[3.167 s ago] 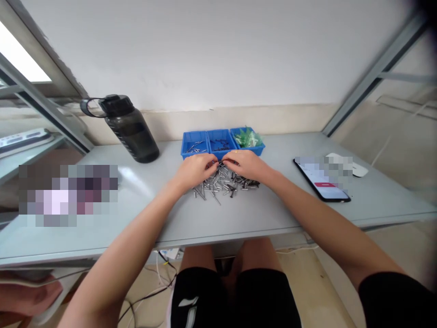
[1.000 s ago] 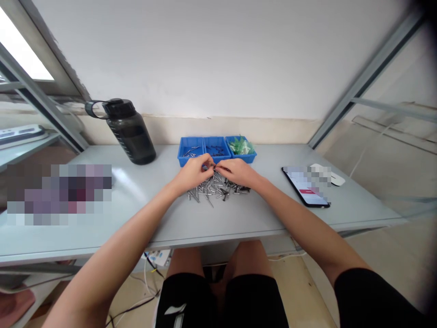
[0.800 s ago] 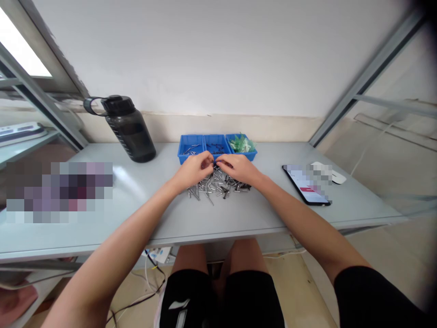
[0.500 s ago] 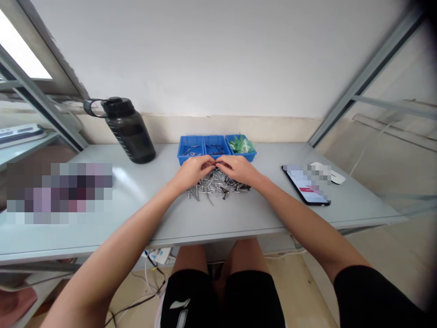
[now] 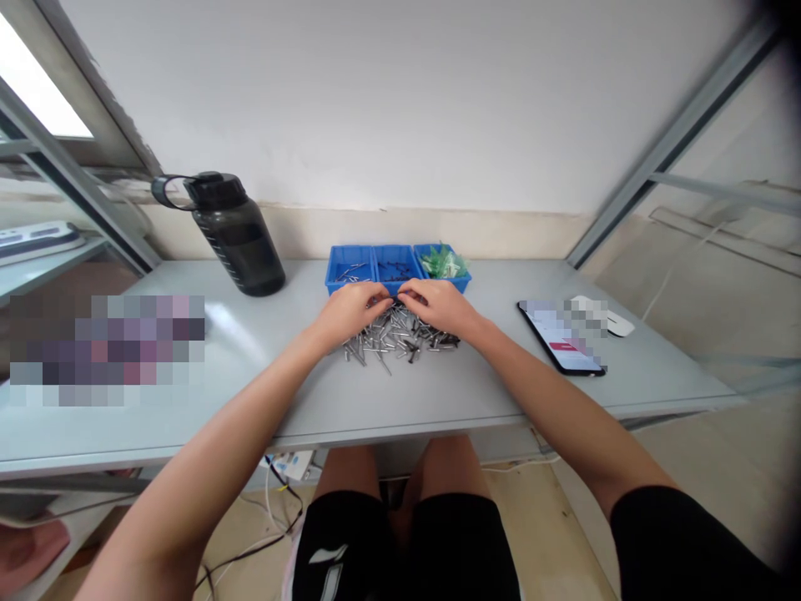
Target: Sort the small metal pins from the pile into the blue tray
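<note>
A loose pile of small metal fasteners, silver and black (image 5: 391, 334), lies on the desk under my hands; some look like screws, others like plain pins or rivets. Above its far side, my left hand (image 5: 355, 310) and my right hand (image 5: 441, 305) face each other with fingertips pinched. A thin black screw (image 5: 395, 298) seems to bridge the small gap between them, its ends hidden by the fingers. Just behind stand three joined blue bins: the left bin (image 5: 341, 253) holds some silver pieces, the middle bin (image 5: 393, 253) dark screws, the right bin (image 5: 461, 284) green and whitish plastic pieces.
A dark water bottle (image 5: 241, 242) stands at the back left of the grey desk (image 5: 400, 409). To the right lie a phone (image 5: 556, 338) and a white mouse (image 5: 617, 321). A blurred-out item (image 5: 113, 351) is at the left. Metal posts rise at both sides.
My fingertips have drawn slightly apart, and a dark piece now shows between them. The bins and pile look unchanged.
</note>
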`<action>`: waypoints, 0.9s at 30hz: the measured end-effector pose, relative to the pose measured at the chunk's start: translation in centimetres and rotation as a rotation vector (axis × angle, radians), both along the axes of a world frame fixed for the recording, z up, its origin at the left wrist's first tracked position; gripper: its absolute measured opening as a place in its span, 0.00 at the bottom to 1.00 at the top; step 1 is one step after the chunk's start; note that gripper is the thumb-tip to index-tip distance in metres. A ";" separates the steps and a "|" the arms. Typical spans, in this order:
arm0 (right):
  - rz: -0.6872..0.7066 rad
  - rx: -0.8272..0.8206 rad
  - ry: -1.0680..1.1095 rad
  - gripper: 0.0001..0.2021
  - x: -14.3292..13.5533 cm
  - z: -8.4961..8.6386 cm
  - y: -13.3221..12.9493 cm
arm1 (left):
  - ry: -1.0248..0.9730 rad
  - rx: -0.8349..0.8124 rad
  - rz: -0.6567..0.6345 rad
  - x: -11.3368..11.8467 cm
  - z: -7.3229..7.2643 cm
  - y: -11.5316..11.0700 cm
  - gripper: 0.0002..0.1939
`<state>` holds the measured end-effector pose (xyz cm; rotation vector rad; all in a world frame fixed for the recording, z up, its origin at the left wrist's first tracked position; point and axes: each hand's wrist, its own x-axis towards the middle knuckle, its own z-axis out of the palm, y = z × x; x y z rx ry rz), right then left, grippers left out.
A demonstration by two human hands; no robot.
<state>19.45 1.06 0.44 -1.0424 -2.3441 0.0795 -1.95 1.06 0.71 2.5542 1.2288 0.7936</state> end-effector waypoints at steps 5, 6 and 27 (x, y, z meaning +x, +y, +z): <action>-0.006 -0.006 0.010 0.11 0.1 0.0 0.1 | -0.050 -0.005 -0.030 0.2 0.0 0.1 0.10; -0.005 -0.009 0.010 0.11 0.1 0.0 0.1 | -0.063 -0.014 -0.035 0.2 -0.1 0.1 0.10; 0.081 -0.017 0.009 0.11 0.0 0.1 -0.2 | -0.311 0.022 -0.046 0.9 0.4 -0.8 0.05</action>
